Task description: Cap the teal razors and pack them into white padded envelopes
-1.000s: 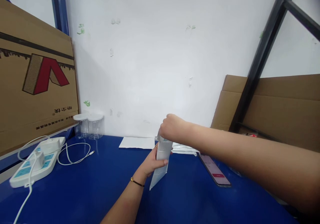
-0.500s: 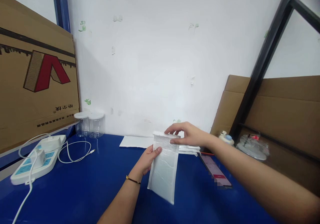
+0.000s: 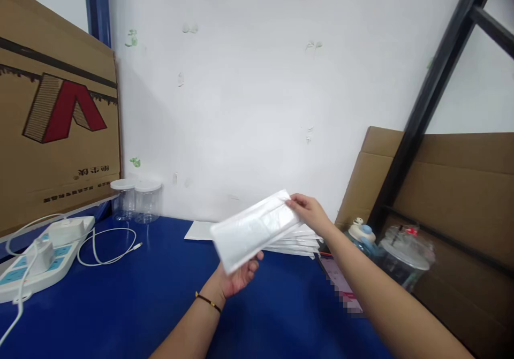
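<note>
A white padded envelope [image 3: 257, 228] is in the air above the blue table, tilted with its right end higher. My right hand [image 3: 309, 212] pinches that right end between thumb and fingers. Below the envelope's lower edge is my left hand [image 3: 241, 277], palm up, its fingers loosely curled and apart. The envelope hides part of this hand, and whether the two touch is hard to see. Behind the held envelope, a stack of similar white envelopes [image 3: 299, 244] lies near the wall, partly covered from view.
On the blue table [image 3: 132, 300], a white power strip [image 3: 52, 262] with plugs and a cable [image 3: 116, 230] sits left. Two clear jars [image 3: 148, 204] stand by the wall. A phone [image 3: 341, 284], a bottle [image 3: 361, 233] and a clear container [image 3: 405, 257] are right. Cardboard boxes [image 3: 80, 150] flank both sides.
The envelope has swung from nearly upright to a slanting, almost sideways position. My left hand has let go of its edge and moved below it; my right hand still grips one end.
</note>
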Motion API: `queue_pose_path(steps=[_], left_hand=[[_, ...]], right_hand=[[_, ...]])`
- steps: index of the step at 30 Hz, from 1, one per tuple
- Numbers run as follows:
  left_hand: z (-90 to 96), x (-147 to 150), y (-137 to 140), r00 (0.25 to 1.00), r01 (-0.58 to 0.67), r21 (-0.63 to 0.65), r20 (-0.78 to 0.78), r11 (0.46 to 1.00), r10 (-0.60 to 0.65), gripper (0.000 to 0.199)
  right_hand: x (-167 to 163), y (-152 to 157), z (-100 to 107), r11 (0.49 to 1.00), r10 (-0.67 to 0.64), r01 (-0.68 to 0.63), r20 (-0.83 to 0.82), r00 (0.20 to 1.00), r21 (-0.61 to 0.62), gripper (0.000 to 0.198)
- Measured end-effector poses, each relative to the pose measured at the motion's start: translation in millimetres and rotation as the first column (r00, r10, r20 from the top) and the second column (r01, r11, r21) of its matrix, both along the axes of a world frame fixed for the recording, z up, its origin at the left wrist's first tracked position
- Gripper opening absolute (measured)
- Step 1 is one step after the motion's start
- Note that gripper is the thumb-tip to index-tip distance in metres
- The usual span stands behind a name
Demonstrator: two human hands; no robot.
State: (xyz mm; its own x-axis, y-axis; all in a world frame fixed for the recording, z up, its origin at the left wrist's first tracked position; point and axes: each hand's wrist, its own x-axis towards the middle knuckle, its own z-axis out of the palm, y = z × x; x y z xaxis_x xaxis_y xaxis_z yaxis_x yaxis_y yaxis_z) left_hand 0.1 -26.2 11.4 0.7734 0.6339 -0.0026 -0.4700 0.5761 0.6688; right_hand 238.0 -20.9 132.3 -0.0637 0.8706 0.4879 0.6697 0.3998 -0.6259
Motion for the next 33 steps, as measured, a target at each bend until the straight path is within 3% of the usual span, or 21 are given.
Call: queue_pose_path(steps=[2,7,10,12,14,16,17,19,24,26,28,29,31,33], left_hand=[[-1.3,2,8,0.983,-0.184,-0.108,0.008,0.977,0.186,0.033],[-12.7,10,21,0.830,-0.548,-0.190,-0.243,0.814,0.502,0.022],[-24.4,11,27,0.751,-0.620,-0.068,-0.338,0.781,0.567,0.025],[-30.8,7,35,0.657,-0.610,0.205,-0.409,0.765,0.633,0.035],[-34.0,-3,49,0.473,-0.454,0.604,-0.459,0.655,0.752,0.046],[-34.0,-17,67,0.279,-0.094,0.877,-0.431,0.471,0.858,0.057],[-33.1,-25,78,0.212,0.116,0.913,-0.408,0.392,0.888,0.064],[-30.7,-41,98,0.050,0.479,0.803,-0.428,0.355,0.902,0.075],[-24.9,-68,126,0.056,0.600,0.739,-0.421,0.307,0.905,0.050],[-22.1,-76,123,0.057,0.619,0.732,-0.401,0.283,0.914,0.044],[-18.7,-83,112,0.059,0.638,0.724,-0.386,0.262,0.921,0.042],[-17.0,-87,104,0.071,0.649,0.719,-0.382,0.248,0.922,0.042],[-13.6,-93,82,0.118,0.670,0.712,-0.383,0.211,0.916,0.044],[-10.4,-95,57,0.171,0.670,0.717,-0.401,0.192,0.900,0.047]], right_hand=[[29,22,-11,0.962,-0.264,0.268,0.072,0.962,-0.054,0.038],[78,52,-47,0.858,-0.489,0.507,0.176,0.854,-0.079,0.023],[81,56,-57,0.818,-0.560,0.576,0.216,0.800,-0.013,0.024],[75,53,-57,0.804,-0.589,0.592,0.222,0.777,0.059,0.033],[65,43,-57,0.808,-0.589,0.566,0.217,0.778,0.164,0.038],[54,26,-60,0.826,-0.548,0.487,0.207,0.811,0.283,0.036],[48,15,-64,0.837,-0.518,0.447,0.194,0.833,0.317,0.033],[39,-7,-77,0.870,-0.452,0.388,0.180,0.873,0.305,0.028],[21,-34,-128,0.929,-0.344,0.335,0.029,0.939,0.156,0.020],[11,-33,-145,0.963,-0.265,0.268,-0.107,0.958,0.014,0.020],[-4,-30,-156,0.971,-0.178,0.111,-0.328,0.928,-0.212,0.026],[-14,-28,-159,0.944,-0.161,0.001,-0.458,0.874,-0.331,0.031],[-34,-28,-159,0.835,-0.188,-0.243,-0.672,0.716,-0.494,0.038],[-53,-28,-154,0.720,-0.231,-0.439,-0.781,0.580,-0.538,0.038]])
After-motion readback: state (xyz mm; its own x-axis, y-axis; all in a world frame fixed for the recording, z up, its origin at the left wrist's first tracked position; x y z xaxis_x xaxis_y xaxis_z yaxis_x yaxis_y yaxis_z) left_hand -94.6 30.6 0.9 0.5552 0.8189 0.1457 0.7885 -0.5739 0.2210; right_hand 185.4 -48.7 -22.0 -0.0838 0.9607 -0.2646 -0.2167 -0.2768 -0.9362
